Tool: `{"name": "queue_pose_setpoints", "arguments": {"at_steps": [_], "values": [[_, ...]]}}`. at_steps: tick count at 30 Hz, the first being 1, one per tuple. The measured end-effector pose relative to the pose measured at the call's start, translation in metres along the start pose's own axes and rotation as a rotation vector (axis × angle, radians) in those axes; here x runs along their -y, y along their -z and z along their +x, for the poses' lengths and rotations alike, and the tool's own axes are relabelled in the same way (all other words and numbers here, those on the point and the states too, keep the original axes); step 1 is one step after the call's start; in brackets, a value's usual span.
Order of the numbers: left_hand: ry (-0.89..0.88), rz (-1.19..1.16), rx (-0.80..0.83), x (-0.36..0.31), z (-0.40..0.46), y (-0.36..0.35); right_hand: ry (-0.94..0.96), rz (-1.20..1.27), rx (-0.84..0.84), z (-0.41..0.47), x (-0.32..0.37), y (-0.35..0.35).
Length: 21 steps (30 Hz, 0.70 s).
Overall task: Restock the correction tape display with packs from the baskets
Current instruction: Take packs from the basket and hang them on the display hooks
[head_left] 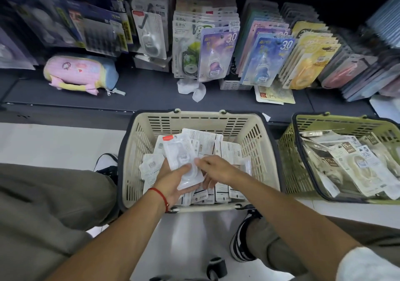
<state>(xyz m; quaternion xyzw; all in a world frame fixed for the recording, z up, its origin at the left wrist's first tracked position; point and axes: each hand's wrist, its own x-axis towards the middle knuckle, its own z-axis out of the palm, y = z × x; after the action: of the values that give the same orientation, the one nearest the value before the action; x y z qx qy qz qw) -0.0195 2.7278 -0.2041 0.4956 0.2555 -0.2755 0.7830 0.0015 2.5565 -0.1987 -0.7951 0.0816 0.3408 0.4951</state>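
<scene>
Two baskets were counted — one beige [255,133] at six o'clock, one green [287,151] at four; one plush pouch [80,73] at ten.

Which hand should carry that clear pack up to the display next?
Probably the left hand: it already grips the clear pack above the beige basket. The right hand only touches the pack's edge, so it would need to take it over first.
</scene>
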Motion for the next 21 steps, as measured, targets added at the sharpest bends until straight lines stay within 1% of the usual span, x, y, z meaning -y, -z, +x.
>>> {"name": "queue_pose_setpoints", "arguments": {"at_steps": [1, 2, 3, 4, 5, 6, 9, 11, 14, 16, 18, 21], "values": [[-0.004, -0.009, -0.017, 0.001, 0.000, 0.004, -0.002, -0.088, -0.078, 0.003, -0.003, 0.001], [-0.007, -0.016, -0.036, 0.002, 0.001, 0.007, 0.004, -0.220, -0.195, 0.005, -0.007, 0.006], [-0.011, -0.015, -0.053, 0.001, 0.000, 0.009, 0.010, -0.388, -0.318, 0.008, -0.014, 0.014], [-0.017, -0.008, -0.066, 0.001, 0.000, 0.010, 0.002, -0.538, -0.389, 0.010, -0.023, 0.023], [-0.020, -0.004, -0.074, 0.001, 0.000, 0.010, -0.030, -0.632, -0.406, 0.012, -0.031, 0.032], [-0.022, -0.006, -0.074, 0.001, 0.000, 0.010, -0.070, -0.660, -0.389, 0.014, -0.038, 0.039], [-0.025, -0.025, -0.053, 0.000, -0.002, 0.009, -0.131, -0.561, -0.285, 0.024, -0.047, 0.044], [-0.033, -0.026, -0.047, 0.000, -0.003, 0.011, -0.132, -0.519, -0.295, 0.038, -0.049, 0.033], [-0.053, 0.010, -0.058, -0.002, -0.003, 0.017, -0.098, -0.449, -0.448, 0.052, -0.049, 0.016], [-0.056, 0.013, -0.079, -0.005, -0.002, 0.023, -0.057, -0.459, -0.520, 0.049, -0.047, 0.015], [-0.048, -0.025, -0.087, -0.008, 0.001, 0.026, 0.015, -0.475, -0.602, 0.040, -0.043, 0.025], [-0.040, -0.078, -0.094, -0.011, 0.006, 0.026, 0.174, -0.337, -0.749, 0.021, -0.031, 0.056]]}}
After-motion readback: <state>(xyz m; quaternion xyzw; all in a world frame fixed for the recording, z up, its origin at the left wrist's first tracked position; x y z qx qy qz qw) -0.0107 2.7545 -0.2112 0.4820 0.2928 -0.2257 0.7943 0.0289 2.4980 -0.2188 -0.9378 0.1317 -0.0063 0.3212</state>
